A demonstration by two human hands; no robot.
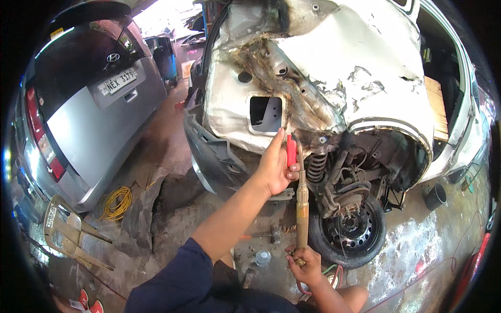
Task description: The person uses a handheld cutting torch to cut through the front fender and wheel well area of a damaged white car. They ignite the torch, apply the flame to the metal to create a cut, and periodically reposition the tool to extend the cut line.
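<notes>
My left hand (277, 166) is closed around a small red lighter (291, 151), held upright beside the bent tip of a brass gas torch (302, 208). No flame shows at the tip. My right hand (306, 266) grips the torch low down, at the valve end, with red and green hoses (336, 274) running from there. Beyond both hands stands a stripped white car body (229, 112) with scorched seams and a square cutout. Under its wheel arch, a coil spring (316, 168) and a brake assembly (350, 198) lie bare.
A loose wheel (348, 229) lies below the wheel arch. At left is a silver car (104, 146), with a plastic chair (65, 229) and a coiled yellow cord (116, 203) nearby. A dark bucket (435, 196) stands at right. A dark bumper (214, 156) hangs beside the body.
</notes>
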